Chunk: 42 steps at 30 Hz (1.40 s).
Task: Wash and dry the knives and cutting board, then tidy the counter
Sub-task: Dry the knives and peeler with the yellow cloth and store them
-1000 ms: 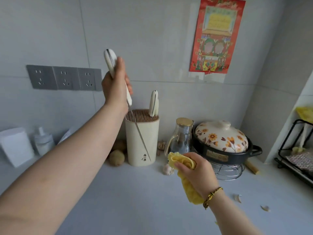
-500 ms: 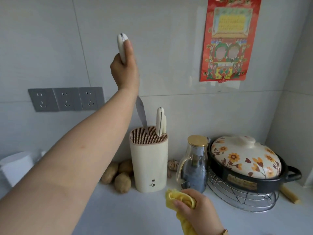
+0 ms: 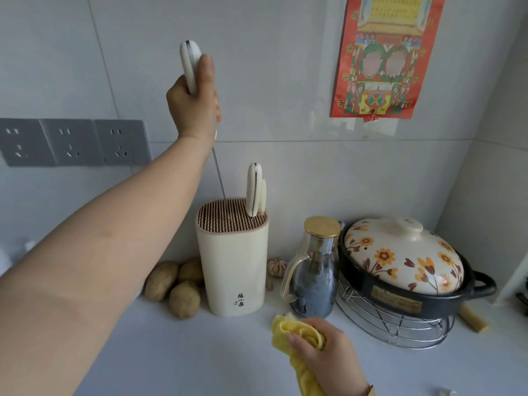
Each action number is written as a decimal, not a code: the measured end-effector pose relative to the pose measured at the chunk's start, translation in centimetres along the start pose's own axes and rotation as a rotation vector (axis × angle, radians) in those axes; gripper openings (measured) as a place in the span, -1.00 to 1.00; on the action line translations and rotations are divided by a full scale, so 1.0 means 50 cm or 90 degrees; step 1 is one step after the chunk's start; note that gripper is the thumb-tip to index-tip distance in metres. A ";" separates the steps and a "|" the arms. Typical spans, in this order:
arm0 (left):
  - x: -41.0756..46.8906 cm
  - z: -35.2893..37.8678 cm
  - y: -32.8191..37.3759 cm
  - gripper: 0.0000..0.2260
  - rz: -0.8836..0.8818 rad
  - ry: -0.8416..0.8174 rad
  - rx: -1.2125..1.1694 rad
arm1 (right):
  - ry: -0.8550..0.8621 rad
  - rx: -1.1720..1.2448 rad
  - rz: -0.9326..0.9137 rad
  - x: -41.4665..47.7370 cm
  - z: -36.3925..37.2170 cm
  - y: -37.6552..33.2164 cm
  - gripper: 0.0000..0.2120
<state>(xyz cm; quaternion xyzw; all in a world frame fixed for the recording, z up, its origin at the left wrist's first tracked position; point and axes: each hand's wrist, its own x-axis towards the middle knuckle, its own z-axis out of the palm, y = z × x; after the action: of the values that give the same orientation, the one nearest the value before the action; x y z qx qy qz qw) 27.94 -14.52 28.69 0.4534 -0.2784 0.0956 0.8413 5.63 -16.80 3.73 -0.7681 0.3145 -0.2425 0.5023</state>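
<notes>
Our left hand (image 3: 194, 107) grips the knife (image 3: 190, 64) by its white handle, blade pointing down, tip at the slotted top of the block (image 3: 233, 267), where 2 other knives (image 3: 254, 190) stand. Our right hand (image 3: 323, 352) clutches the yellow cloth (image 3: 297, 332) above the counter (image 3: 171, 352).

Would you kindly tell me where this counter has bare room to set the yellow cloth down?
The widest bare patch of counter lies in front of the knife block and potatoes, left of the right hand gripping the cloth. Along the wall it is crowded: garlic, glass jug and clay pot on its wire rack.
</notes>
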 end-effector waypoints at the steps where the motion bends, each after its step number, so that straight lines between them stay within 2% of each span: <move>1: -0.002 0.001 -0.002 -0.62 -0.005 -0.004 -0.005 | 0.000 0.002 -0.001 0.001 0.001 0.003 -0.74; 12: -0.027 -0.005 -0.040 -0.61 -0.080 -0.043 0.029 | 0.008 -0.013 -0.009 -0.004 -0.005 0.010 -0.78; 24: -0.029 -0.039 -0.107 -0.68 -0.135 -0.199 0.208 | 0.015 -0.035 -0.023 -0.005 -0.003 0.023 -0.78; 31: -0.017 -0.072 -0.131 -0.82 -0.185 -0.309 0.307 | 0.016 -0.013 -0.022 -0.008 -0.002 0.030 -0.78; 37: -0.040 -0.101 -0.146 -0.69 -0.220 -0.352 0.371 | 0.011 0.016 0.006 -0.017 -0.005 0.029 -0.76; 42: -0.056 -0.125 -0.171 -0.87 -0.230 -0.365 0.408 | 0.017 0.010 0.020 -0.024 -0.010 0.023 -0.74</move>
<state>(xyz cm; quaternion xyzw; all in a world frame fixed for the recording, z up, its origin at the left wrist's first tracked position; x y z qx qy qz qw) 31.54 -14.03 18.37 0.7396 -0.3730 -0.1007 0.5511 4.15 -16.58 2.79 -0.7556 0.3315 -0.2472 0.5081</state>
